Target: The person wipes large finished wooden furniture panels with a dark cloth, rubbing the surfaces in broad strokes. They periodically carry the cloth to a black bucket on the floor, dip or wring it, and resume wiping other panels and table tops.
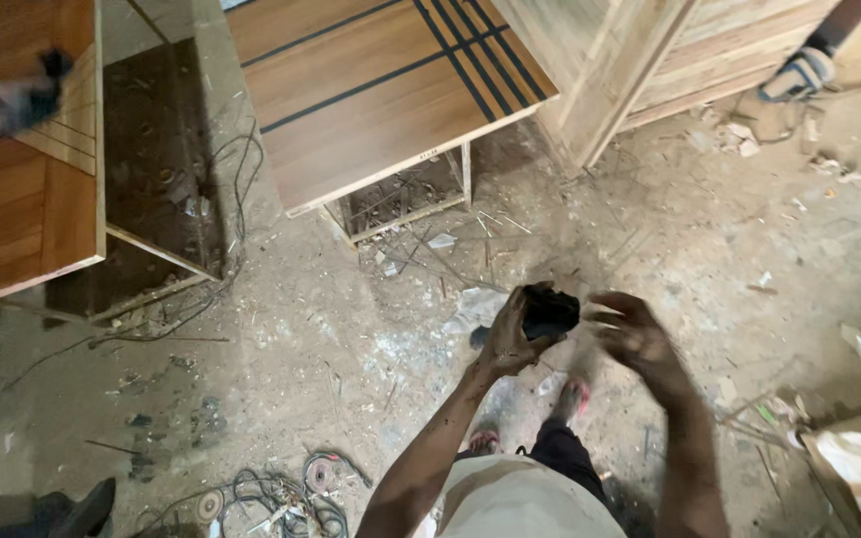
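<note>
My left hand [508, 339] grips the black lump [550, 312] at waist height above the floor [351, 349]; my right hand [633, 334], fingers spread and empty, sits just right of it, blurred, perhaps closing in.

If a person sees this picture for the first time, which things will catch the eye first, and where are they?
In the lower middle, the left hand grips a crumpled black cloth, with the right hand open and blurred just beside it. Above them, a wooden panel with black stripes lies across the top centre. A tangle of cables sits on the dusty floor at the bottom left.
</note>
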